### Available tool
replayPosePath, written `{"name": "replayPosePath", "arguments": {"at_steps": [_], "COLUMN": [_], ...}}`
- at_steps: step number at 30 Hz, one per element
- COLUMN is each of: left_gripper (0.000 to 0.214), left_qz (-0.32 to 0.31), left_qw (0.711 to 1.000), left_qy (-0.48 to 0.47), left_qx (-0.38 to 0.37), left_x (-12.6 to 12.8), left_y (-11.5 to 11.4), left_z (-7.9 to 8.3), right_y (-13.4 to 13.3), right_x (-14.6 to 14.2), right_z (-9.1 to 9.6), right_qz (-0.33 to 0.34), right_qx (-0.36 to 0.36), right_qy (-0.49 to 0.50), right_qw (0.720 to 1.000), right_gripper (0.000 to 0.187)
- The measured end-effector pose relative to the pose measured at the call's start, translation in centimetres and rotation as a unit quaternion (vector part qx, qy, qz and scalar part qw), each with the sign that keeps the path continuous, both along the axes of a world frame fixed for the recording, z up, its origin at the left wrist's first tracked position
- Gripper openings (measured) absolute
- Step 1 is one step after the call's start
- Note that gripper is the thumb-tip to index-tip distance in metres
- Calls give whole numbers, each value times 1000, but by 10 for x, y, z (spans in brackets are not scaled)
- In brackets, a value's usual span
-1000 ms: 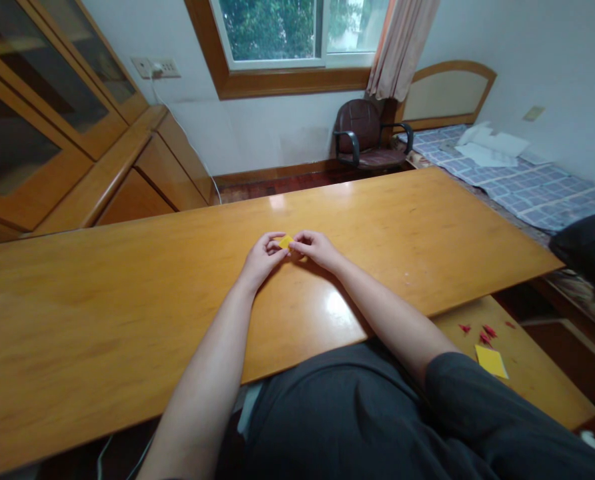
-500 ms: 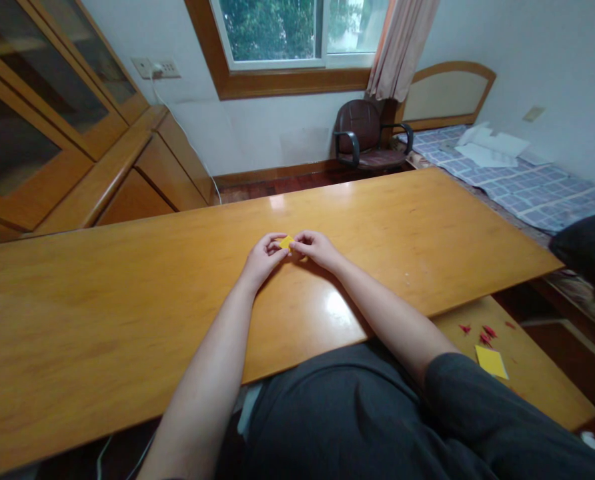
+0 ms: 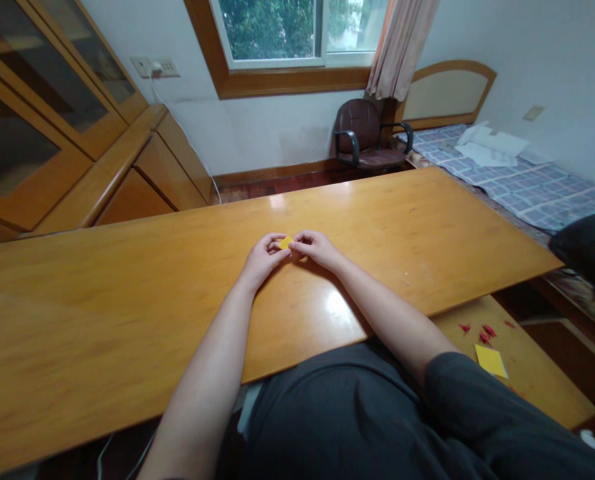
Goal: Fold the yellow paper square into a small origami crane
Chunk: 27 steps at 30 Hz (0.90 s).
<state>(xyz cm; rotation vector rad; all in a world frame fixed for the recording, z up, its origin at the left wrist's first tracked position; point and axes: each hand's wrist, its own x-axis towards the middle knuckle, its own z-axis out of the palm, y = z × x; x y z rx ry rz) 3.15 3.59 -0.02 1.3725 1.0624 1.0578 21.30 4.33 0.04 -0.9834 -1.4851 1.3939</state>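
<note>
Between my two hands is a small piece of yellow paper (image 3: 285,243), just above the wooden table (image 3: 142,293). My left hand (image 3: 263,259) pinches it from the left, fingers along its far side and thumb at the near edge. From the right, the fingertips of my right hand (image 3: 315,249) close on the paper's right corner. Both hands rest low over the middle of the tabletop. Any fold lines in the paper are too small to make out.
On a lower board (image 3: 537,380) at right lie several small red pieces (image 3: 486,333) and a stack of yellow paper (image 3: 490,361). Beyond the table stand an armchair (image 3: 360,127) and a bed (image 3: 537,180). A glass-door cabinet (image 3: 72,160) is on the left.
Almost nothing differs. The yellow paper has tilted very slightly between my fingertips; both hands stay in the same place with the same pinch.
</note>
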Motion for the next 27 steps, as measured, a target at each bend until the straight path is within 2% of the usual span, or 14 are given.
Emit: {"name": "replayPosePath", "arguments": {"at_steps": [17, 27], "left_gripper": [53, 51], "left_qz": [2, -6], "left_qw": [1000, 1000], "left_qy": [6, -13], "left_qx": [-8, -15], "left_x": [1, 1], "left_y": [1, 0], "left_z": [-1, 1], "right_y": [3, 1], "right_x": [-1, -1], "right_z": [-5, -3], "right_qz": [-27, -12], "right_qx": [16, 14], "right_qy": [-4, 6], "right_qw": [1000, 1000], "right_gripper": [36, 34]}}
